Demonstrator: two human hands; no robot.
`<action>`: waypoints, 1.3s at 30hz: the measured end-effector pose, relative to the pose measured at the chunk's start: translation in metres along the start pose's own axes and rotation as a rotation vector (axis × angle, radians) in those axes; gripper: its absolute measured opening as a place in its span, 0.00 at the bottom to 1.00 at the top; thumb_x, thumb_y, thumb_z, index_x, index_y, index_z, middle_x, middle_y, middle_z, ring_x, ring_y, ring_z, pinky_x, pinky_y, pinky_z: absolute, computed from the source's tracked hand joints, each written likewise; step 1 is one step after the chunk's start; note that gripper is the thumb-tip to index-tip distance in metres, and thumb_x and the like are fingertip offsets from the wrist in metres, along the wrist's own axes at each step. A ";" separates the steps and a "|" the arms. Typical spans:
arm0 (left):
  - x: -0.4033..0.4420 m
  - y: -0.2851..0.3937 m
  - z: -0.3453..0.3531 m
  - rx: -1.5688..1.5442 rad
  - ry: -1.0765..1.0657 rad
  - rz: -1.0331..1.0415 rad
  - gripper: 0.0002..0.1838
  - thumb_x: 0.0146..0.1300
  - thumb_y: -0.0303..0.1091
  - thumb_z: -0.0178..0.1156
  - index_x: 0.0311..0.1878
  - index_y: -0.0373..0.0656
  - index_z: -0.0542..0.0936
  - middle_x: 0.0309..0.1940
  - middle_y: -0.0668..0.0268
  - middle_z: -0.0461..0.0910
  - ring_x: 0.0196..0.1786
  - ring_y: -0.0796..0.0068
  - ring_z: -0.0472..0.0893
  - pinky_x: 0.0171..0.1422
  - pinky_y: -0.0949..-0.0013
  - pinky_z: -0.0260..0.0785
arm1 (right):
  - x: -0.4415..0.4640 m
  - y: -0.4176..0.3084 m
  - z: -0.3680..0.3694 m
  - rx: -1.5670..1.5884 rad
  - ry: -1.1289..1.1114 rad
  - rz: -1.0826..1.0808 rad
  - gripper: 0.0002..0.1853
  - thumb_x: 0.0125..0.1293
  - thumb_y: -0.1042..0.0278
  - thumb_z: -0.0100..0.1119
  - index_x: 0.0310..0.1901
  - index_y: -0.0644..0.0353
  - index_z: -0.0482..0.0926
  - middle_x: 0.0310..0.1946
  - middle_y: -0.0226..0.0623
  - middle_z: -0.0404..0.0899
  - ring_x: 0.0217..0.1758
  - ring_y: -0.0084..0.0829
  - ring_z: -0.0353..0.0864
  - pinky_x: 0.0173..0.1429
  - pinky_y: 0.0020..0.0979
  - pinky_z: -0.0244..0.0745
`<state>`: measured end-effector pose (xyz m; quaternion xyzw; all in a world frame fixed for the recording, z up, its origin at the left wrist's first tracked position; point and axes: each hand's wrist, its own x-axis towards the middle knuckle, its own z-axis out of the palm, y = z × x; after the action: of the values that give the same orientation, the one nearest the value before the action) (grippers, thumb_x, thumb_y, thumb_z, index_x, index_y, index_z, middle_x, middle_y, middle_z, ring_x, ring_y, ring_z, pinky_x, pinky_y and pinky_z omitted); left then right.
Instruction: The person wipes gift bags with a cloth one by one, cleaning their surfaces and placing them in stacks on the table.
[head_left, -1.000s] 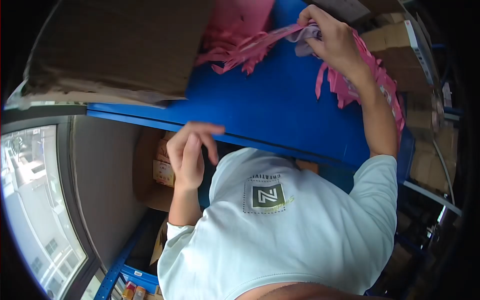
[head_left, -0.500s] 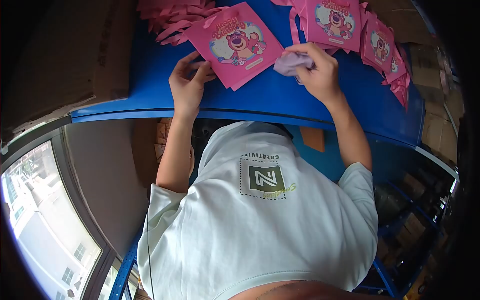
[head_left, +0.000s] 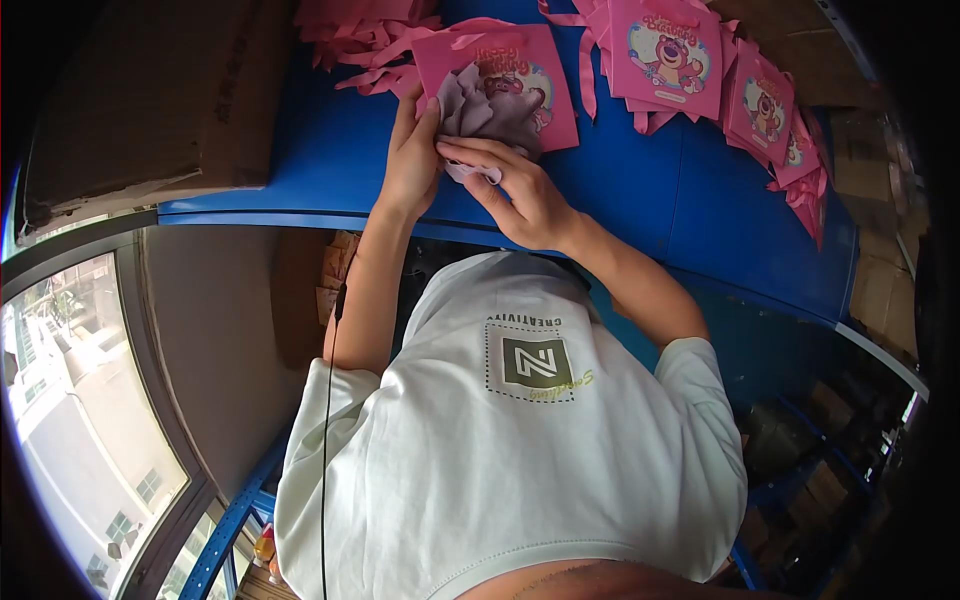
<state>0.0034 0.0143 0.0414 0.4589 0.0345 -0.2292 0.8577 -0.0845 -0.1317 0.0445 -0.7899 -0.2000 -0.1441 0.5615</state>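
Observation:
A pink paper gift bag [head_left: 562,90] with a bear picture and birthday lettering lies on the blue table. A crumpled grey-purple cloth [head_left: 492,115] covers its lower left part. My left hand [head_left: 410,155] is closed at the bag's left edge, its thumb beside the cloth. Bent over the cloth's near side, my right hand [head_left: 520,195] grips it, with a paler fold showing under the fingers. The cloth hides part of the bear print and some of the fingertips.
More pink gift bags [head_left: 668,60] overlap in a row along the right of the blue table [head_left: 625,190]. Pink ribbons and bags [head_left: 365,40] are heaped at the back left. A large cardboard box [head_left: 130,110] stands at the left, above a window [head_left: 90,400].
My right hand has brought the cloth leftward from beside the bag onto its lower left, close to my left hand. The bag has turned straighter and shifted slightly right.

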 end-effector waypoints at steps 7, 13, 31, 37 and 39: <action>0.006 -0.030 -0.010 0.116 0.023 0.028 0.26 0.78 0.23 0.59 0.76 0.36 0.68 0.56 0.54 0.83 0.51 0.70 0.84 0.53 0.73 0.80 | 0.014 0.040 -0.016 -0.330 0.008 -0.083 0.22 0.76 0.76 0.59 0.70 0.67 0.79 0.77 0.48 0.73 0.74 0.46 0.80 0.73 0.41 0.79; 0.010 -0.034 -0.010 0.359 -0.053 0.133 0.26 0.75 0.19 0.55 0.75 0.32 0.69 0.47 0.57 0.83 0.42 0.75 0.80 0.45 0.77 0.75 | 0.054 0.063 -0.035 -0.438 -0.060 -0.005 0.24 0.75 0.80 0.59 0.72 0.67 0.78 0.80 0.43 0.71 0.78 0.48 0.76 0.75 0.42 0.79; -0.003 -0.043 -0.005 0.775 0.034 0.311 0.24 0.67 0.19 0.57 0.66 0.28 0.78 0.47 0.53 0.87 0.41 0.69 0.84 0.47 0.73 0.80 | 0.006 0.051 -0.077 -0.503 -0.225 -0.044 0.23 0.70 0.85 0.60 0.65 0.58 0.83 0.65 0.37 0.87 0.71 0.41 0.84 0.71 0.39 0.81; -0.001 -0.038 -0.005 0.796 0.040 0.296 0.23 0.69 0.22 0.60 0.66 0.28 0.78 0.46 0.52 0.87 0.43 0.66 0.86 0.50 0.72 0.82 | 0.000 0.064 -0.107 -0.566 -0.112 0.194 0.21 0.74 0.81 0.60 0.66 0.59 0.83 0.66 0.38 0.86 0.72 0.43 0.83 0.74 0.41 0.79; -0.002 -0.038 -0.006 0.806 0.042 0.299 0.23 0.69 0.23 0.60 0.67 0.28 0.78 0.47 0.52 0.87 0.44 0.66 0.87 0.50 0.71 0.83 | 0.000 0.059 -0.088 -0.591 -0.105 0.062 0.20 0.75 0.80 0.61 0.66 0.59 0.83 0.66 0.38 0.86 0.71 0.43 0.83 0.74 0.41 0.79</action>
<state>-0.0134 0.0017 0.0087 0.7617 -0.1074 -0.0881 0.6329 -0.0562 -0.2322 0.0246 -0.9313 -0.1536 -0.1379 0.3001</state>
